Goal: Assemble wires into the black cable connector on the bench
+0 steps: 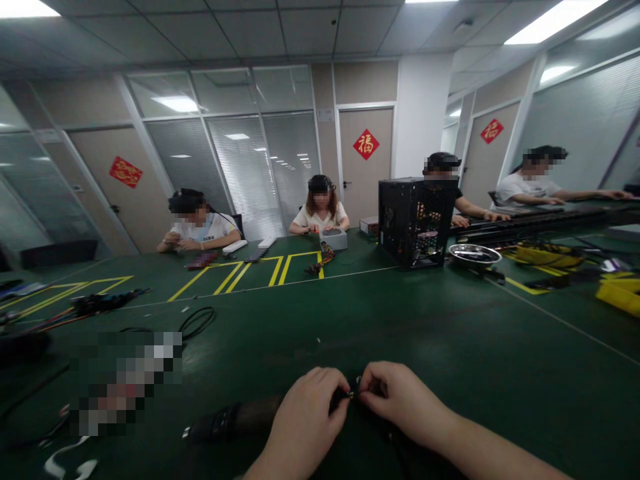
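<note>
My left hand [306, 420] and my right hand [400, 399] meet low in the middle of the view, just above the green table [400, 327]. Both are closed in a pinch on a small dark part [353, 393] between their fingertips; it is too small to name. A thick black cable bundle [235, 421] lies on the table and runs from the left up under my left hand. Whether the small part joins that bundle is hidden by my fingers.
A black open computer case [415, 221] stands at the far right-middle beside a metal bowl [474, 254]. Loose black cables [197, 321] and coloured wires [95, 305] lie left. Yellow parts [620, 293] lie right. Several people sit at the far side, working with their own hands.
</note>
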`<state>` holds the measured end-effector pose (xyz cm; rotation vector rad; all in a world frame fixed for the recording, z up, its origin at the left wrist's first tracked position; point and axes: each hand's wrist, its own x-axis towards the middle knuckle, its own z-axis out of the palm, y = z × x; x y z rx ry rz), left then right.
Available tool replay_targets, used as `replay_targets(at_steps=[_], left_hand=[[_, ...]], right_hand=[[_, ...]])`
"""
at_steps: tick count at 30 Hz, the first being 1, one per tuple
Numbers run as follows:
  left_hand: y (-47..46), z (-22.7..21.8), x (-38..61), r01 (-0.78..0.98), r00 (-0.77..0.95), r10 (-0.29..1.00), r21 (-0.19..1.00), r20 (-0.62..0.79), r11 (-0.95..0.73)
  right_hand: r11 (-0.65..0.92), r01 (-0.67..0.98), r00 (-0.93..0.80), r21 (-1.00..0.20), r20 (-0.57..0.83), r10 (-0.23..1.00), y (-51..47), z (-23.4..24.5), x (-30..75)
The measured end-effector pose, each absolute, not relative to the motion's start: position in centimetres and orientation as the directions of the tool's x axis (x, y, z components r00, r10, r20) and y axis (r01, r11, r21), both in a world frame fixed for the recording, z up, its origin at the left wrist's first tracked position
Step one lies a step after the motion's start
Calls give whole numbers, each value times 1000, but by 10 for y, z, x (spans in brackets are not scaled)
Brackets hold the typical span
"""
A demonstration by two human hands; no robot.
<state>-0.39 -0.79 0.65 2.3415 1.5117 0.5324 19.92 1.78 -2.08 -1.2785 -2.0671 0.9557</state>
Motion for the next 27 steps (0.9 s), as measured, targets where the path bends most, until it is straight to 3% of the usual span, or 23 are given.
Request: replay_targets(at_steps=[14,27], left_hand=[[-8,5,-4,780,379,908,467,177,-416],[-8,9,-1,808,402,904,407,149,-426]], right_hand=[[312,551,-396,-774,87,914,16,-17,197],[344,583,-423,-736,87,902,15,-13,196]])
